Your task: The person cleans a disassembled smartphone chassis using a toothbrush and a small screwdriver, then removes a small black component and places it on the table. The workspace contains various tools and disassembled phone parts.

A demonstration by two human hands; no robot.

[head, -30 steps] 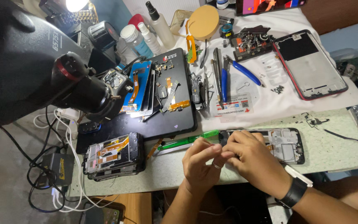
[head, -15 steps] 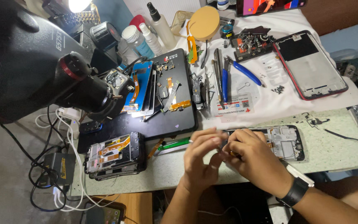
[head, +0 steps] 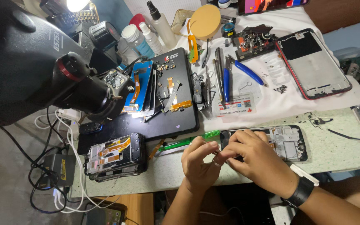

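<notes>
1. Hands first: my left hand and my right hand meet over the near edge of the counter, fingertips pressed together.
2. My left fingers are curled in tight, pinching a tiny part at the spot where both hands touch; it is too small to tell what it is.
3. My right fingers are bent and closed over the left end of the opened phone, but I cannot tell whether they grip it or only rest on it.
4. That opened phone lies flat on the pale speckled counter, its bare insides facing up, the right end free of my hand.
5. A green tool lies just left of my left hand, pointing toward the phone.
6. Another phone frame with orange ribbon cable sits well to the left, near the counter edge.
7. A black mat behind the hands carries stacked screens and small parts.
8. Blue-handled pliers lie on white cloth farther back, beside a red-edged phone shell.
9. A black microscope looms at the left.
10. A dark wristband wraps my right wrist.
</notes>
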